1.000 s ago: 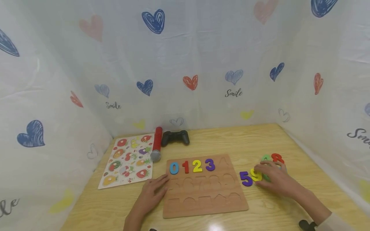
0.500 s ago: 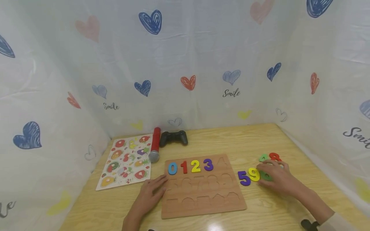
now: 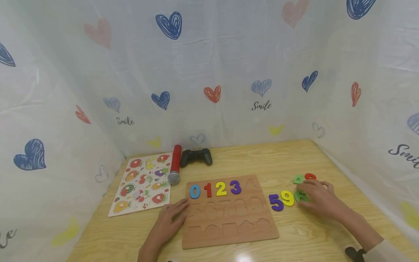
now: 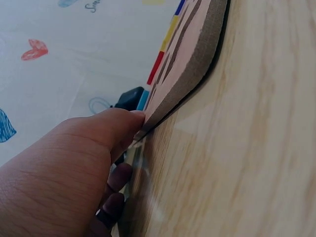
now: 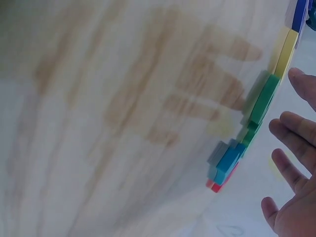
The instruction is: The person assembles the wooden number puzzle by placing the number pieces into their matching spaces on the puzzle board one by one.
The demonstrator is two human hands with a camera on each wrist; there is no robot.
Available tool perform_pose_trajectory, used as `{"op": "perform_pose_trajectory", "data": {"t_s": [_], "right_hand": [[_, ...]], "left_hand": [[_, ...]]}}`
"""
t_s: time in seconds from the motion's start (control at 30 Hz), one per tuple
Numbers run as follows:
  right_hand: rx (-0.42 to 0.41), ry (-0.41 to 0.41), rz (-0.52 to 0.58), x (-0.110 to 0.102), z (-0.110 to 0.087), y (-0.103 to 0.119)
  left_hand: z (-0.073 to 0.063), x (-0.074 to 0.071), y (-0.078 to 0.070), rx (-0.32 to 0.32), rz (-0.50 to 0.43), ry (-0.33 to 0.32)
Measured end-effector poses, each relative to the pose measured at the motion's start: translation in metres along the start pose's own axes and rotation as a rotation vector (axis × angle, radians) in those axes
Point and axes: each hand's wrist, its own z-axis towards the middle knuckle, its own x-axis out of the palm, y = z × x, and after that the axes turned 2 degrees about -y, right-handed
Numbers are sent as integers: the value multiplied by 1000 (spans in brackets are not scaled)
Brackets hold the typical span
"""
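Note:
My left hand [image 3: 167, 220] touches the left edge of a wooden number puzzle board [image 3: 229, 234]. In the left wrist view its thumb lies at the board's corner, other fingers loosely bent below. Blue 0 [image 3: 194, 191], red 1 [image 3: 208, 190], yellow 2 [image 3: 221, 189] and purple 3 [image 3: 235, 187] sit in the board's top row. My right hand [image 3: 322, 200] hovers over loose number pieces right of the board, fingers spread, holding nothing. It partly covers a green 6 [image 3: 299, 196] and a red number [image 3: 310, 176]. A blue piece [image 5: 227, 162] shows in the right wrist view.
Purple 5 [image 3: 276, 202], yellow 9 [image 3: 287, 198] and green 4 [image 3: 298, 179] lie beside the right hand. Behind the board are a fruit puzzle [image 3: 152, 198], a red microphone [image 3: 175, 162] and a black game controller [image 3: 196, 157]. A heart-printed curtain [image 3: 229, 123] surrounds the table.
My right hand has shifted slightly right, away from the yellow 9, uncovering more of the green 6 and covering more of the red number. The left hand stays at the board's edge.

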Motion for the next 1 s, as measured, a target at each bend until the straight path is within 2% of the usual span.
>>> {"op": "perform_pose_trajectory", "data": {"t_s": [0.27,0.87,1.0], "right_hand": [[6,-39,31,-3,4,-11],[12,-20,29,-7,20,-25],[26,12,27,-8,24,-28]], "left_hand": [[0,0,-2,-23,4,2],[0,-1,-3,-31,-8,3],[0,0,-1,-30,-4,8]]}}
